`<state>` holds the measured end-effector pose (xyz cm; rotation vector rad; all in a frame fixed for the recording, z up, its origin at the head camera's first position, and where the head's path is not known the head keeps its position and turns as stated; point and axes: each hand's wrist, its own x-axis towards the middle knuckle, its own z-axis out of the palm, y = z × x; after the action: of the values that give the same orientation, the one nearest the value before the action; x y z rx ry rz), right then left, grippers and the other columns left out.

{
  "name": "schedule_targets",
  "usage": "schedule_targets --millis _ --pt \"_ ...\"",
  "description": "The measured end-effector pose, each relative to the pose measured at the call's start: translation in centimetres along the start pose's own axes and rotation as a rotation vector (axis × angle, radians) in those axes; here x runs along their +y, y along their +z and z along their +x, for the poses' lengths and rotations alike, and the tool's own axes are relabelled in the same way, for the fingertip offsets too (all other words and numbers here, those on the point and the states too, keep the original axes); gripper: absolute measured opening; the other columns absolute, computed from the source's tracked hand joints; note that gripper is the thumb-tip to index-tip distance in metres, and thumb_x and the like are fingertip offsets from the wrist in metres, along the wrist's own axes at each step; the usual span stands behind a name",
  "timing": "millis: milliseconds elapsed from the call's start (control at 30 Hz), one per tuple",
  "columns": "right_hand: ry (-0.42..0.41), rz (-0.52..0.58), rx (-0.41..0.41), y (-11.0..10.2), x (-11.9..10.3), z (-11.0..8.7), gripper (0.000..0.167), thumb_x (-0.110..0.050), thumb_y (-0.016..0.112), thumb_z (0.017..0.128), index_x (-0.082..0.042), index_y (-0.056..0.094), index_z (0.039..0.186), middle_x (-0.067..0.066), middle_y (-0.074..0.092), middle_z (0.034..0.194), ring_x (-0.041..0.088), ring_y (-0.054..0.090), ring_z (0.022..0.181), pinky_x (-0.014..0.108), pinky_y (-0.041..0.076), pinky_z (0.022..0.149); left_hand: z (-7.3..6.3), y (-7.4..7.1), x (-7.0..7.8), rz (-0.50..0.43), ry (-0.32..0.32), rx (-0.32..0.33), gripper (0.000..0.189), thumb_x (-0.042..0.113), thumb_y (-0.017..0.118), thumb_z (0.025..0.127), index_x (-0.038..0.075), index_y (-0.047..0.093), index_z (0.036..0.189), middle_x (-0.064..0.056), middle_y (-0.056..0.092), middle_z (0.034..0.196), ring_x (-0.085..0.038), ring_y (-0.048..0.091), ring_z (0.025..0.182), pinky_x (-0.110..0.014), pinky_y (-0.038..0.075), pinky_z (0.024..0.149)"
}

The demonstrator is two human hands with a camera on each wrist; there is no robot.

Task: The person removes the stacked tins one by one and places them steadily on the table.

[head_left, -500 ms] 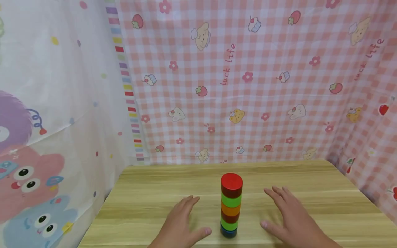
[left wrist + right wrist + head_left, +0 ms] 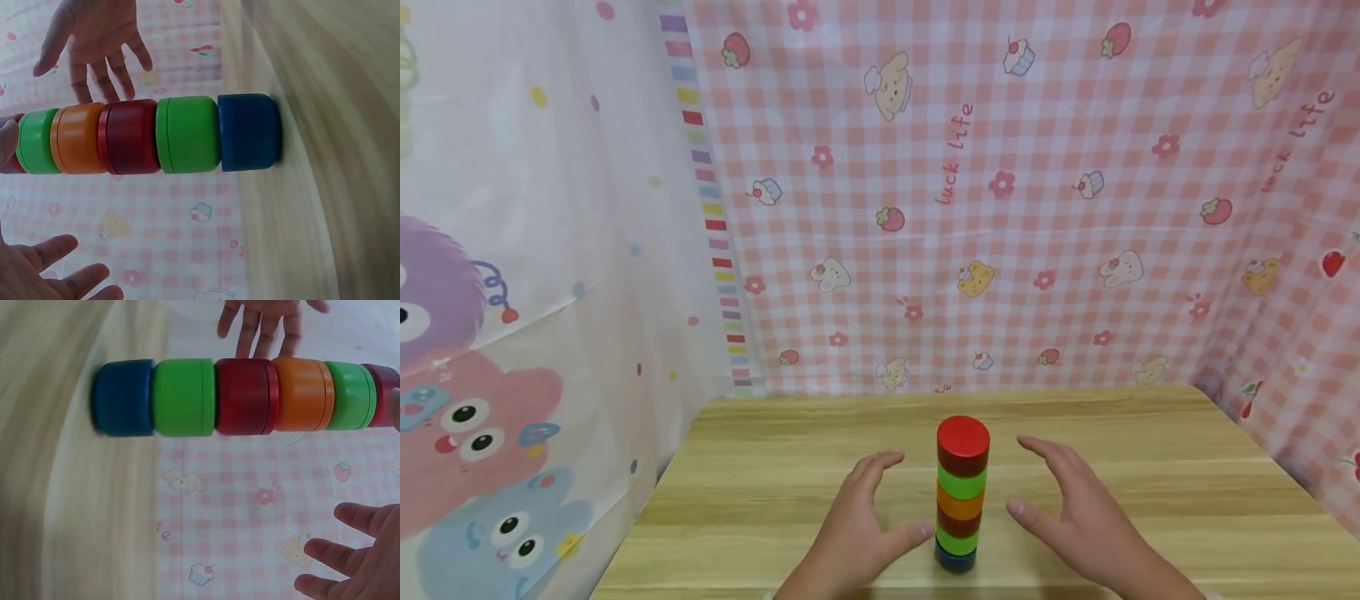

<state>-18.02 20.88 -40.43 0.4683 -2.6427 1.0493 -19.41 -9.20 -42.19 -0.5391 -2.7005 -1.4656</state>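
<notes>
An upright stack of several round pieces [image 2: 961,504] stands on the wooden table. From the bottom up they are blue, green, dark red, orange, green and red; both wrist views show the stack [image 2: 187,134] [image 2: 244,397] sideways. My left hand [image 2: 861,529] is held to its left with fingers spread and thumb near the lower part. On the other side, my right hand [image 2: 1086,517] is spread the same way, its palm facing the stack. Neither hand appears to grip it.
The wooden table [image 2: 775,467] reaches back to a pink checked cloth [image 2: 1060,233]. A white cloth with cartoon figures [image 2: 602,333] hangs along the left side, and more checked cloth hangs at the right.
Both hands have moved inward, closer to the stack from either side. The stack stands as before; the whole view has shifted slightly.
</notes>
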Motion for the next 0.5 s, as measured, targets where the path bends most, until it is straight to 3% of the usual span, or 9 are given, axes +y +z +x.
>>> schedule_targets --millis 233,500 --pt "0.006 0.058 0.0 0.2 -1.0 0.7 0.066 -0.044 0.071 0.1 -0.017 0.047 0.156 0.016 0.052 0.153 0.046 0.05 0.139 0.077 0.042 0.102 0.5 0.2 0.1 -0.059 0.01 0.012 0.083 0.057 0.08 0.086 0.02 0.049 0.153 -0.006 0.047 0.159 -0.041 0.043 0.147 -0.073 0.037 0.112" --pt "0.026 0.15 -0.001 0.6 -2.3 1.3 0.063 -0.041 0.067 0.103 -0.017 0.045 0.157 0.013 0.047 0.158 0.046 0.044 0.145 0.08 0.037 0.104 1.3 1.0 1.0 -0.148 -0.009 -0.017 0.078 0.055 0.08 0.088 0.023 0.05 0.152 -0.004 0.047 0.159 -0.039 0.042 0.148 -0.075 0.036 0.111"
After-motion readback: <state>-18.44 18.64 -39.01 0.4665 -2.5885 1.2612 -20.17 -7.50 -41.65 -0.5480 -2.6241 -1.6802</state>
